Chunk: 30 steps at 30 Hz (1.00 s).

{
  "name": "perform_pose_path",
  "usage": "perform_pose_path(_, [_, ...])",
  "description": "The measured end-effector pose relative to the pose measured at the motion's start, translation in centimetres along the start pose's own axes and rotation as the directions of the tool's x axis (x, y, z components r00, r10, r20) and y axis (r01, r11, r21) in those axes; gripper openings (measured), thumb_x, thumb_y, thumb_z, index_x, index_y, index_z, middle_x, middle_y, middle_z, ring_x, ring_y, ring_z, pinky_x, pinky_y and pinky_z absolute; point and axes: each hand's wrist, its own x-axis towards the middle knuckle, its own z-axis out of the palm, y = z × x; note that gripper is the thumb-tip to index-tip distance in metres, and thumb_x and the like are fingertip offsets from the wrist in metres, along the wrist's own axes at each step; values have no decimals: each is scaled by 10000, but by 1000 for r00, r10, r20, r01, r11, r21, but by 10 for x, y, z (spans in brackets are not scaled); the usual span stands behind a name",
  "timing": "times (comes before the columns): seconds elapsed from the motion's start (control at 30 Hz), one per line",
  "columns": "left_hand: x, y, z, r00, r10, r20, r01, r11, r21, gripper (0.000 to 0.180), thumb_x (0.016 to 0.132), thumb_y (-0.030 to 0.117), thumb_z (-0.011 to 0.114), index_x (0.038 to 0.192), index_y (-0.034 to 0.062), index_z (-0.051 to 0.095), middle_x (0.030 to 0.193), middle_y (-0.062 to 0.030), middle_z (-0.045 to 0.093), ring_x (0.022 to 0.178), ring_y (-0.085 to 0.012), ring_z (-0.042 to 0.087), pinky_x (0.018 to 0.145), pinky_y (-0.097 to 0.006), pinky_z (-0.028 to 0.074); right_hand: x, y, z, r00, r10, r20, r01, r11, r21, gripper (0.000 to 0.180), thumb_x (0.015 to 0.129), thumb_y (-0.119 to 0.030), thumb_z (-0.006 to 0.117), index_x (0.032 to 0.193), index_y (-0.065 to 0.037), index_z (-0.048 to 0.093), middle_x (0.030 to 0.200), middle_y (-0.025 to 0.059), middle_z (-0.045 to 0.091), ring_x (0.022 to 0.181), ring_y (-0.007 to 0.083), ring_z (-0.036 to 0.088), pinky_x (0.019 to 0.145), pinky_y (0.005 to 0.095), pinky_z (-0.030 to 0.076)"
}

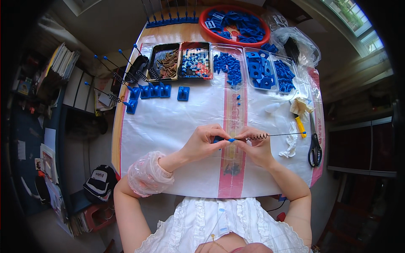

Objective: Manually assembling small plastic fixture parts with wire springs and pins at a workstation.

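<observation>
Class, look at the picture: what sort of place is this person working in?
Probably a home workbench for small-parts assembly: sorted trays of blue plastic pieces and screws line the covered table, with shelves of books beside it.

Bare sheet (168,122) lies open ahead of the hands; trays (195,60) behind and scissors (314,145) rightward block passage.

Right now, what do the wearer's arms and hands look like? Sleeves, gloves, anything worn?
Both hands are bare: no gloves, and no rings or watch that I can make out. The left hand has a sheer, pale pink elasticated sleeve cover bunched around the forearm. The right hand and its forearm are uncovered. A white ruffled top shows below.
</observation>
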Motion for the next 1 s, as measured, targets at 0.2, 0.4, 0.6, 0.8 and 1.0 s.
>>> perform_pose_path(0.2, [1, -3, -2, 1000, 2, 13, -3, 999, 38, 94, 892, 32, 768, 983, 32, 791, 846, 0, 657, 706, -53, 520, 581, -227, 370, 1, 0, -1, 1000, 20, 3, -20, 1000, -1, 118, 851, 63, 772, 957, 17, 747, 881, 40, 679, 806, 83, 594, 679, 233, 455])
perform_pose_path(0.4, [0, -3, -3, 999, -24, 30, 23, 1000, 16, 114, 890, 8, 762, 1002, 16, 783, 884, -16, 664, 749, -61, 545, 622, -221, 403, -1, 6, -1, 1000, 19, -6, -19, 1000, 0, 108, 860, 46, 774, 960, 15, 749, 885, 30, 679, 807, 74, 586, 656, 219, 430])
perform_pose_path(0.6, [1, 0, -3, 998, -44, 35, 43, 999, 26, 126, 889, 2, 759, 1013, 14, 782, 896, -21, 668, 765, -60, 550, 622, -218, 397, -1, 7, -2, 999, 42, -6, -42, 999, 17, 108, 864, 46, 771, 964, 14, 749, 902, 29, 682, 813, 69, 586, 658, 218, 433])
perform_pose_path(0.8, [2, -4, -3, 1000, -3, 15, 2, 998, 67, 101, 890, 16, 762, 988, 20, 783, 858, -5, 660, 707, -49, 510, 580, -222, 361, 0, 6, -1, 999, 35, 0, -35, 999, 16, 105, 873, 52, 764, 969, 15, 746, 910, 30, 684, 828, 69, 593, 668, 215, 443])
perform_pose_path(1.0, [2, -4, -2, 1000, -5, -7, 5, 999, 52, 88, 890, 23, 762, 975, 27, 783, 845, -2, 662, 673, -44, 490, 561, -225, 351, 0, 5, 1, 999, 53, -4, -52, 997, 62, 109, 871, 57, 765, 970, 20, 740, 919, 40, 690, 830, 76, 610, 689, 220, 470])
